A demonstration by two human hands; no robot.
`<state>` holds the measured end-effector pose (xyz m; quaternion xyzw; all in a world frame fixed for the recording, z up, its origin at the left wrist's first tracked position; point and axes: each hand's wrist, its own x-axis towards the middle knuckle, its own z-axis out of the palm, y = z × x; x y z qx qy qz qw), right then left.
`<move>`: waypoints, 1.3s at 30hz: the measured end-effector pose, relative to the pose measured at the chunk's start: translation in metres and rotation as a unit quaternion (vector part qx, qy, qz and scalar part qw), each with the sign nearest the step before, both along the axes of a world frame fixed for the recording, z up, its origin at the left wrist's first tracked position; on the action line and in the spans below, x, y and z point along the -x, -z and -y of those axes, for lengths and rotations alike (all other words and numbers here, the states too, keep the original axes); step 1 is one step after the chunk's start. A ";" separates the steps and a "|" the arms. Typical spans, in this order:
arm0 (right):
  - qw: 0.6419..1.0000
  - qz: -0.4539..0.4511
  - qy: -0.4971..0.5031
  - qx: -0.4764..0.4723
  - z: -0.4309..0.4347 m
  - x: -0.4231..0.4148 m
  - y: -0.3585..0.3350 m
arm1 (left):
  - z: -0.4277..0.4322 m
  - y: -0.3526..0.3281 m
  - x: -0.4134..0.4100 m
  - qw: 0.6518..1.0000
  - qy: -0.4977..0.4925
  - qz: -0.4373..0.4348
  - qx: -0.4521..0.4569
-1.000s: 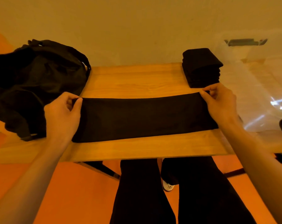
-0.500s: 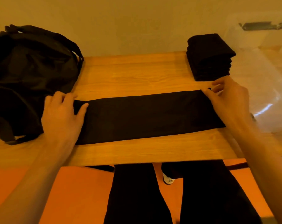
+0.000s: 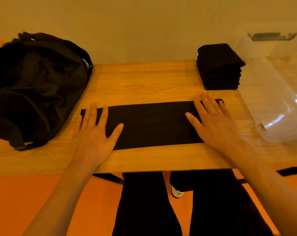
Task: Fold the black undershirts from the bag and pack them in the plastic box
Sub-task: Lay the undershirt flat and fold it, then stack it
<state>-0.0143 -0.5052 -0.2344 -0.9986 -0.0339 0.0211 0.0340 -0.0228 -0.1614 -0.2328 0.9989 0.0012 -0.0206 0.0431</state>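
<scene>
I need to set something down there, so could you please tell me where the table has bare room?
Widest bare wood: beyond the flat undershirt, between the bag and the folded stack. A narrower band runs along the near edge of the table. Crowded at the right end, where right hand, stack and plastic box sit close.

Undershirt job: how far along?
Done: stack of folded undershirts beside the plastic box, not in it. In hand: left hand and right hand press flat one undershirt folded into a strip. Left: finish folding it, check the bag, pack the box.
</scene>
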 end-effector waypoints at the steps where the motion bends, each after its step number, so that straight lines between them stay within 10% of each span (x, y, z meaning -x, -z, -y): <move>1: 1.000 -0.011 0.008 0.006 0.009 0.001 -0.001 | -0.007 -0.001 0.002 1.000 -0.009 -0.008 0.009; 13: 0.999 -0.016 0.031 0.008 0.013 0.003 -0.002 | -0.009 0.002 0.003 1.000 -0.020 -0.004 0.003; 22: 0.984 0.049 -0.138 -0.102 -0.076 0.070 -0.017 | 0.062 -0.006 0.043 0.970 0.024 0.214 0.110; 32: 1.000 0.010 0.016 -0.012 -0.006 0.011 0.000 | 0.022 0.006 0.026 0.999 -0.045 0.012 -0.026; 39: 0.995 0.045 0.059 -0.069 0.027 0.028 -0.006 | 0.033 -0.013 0.030 0.998 -0.049 0.043 -0.009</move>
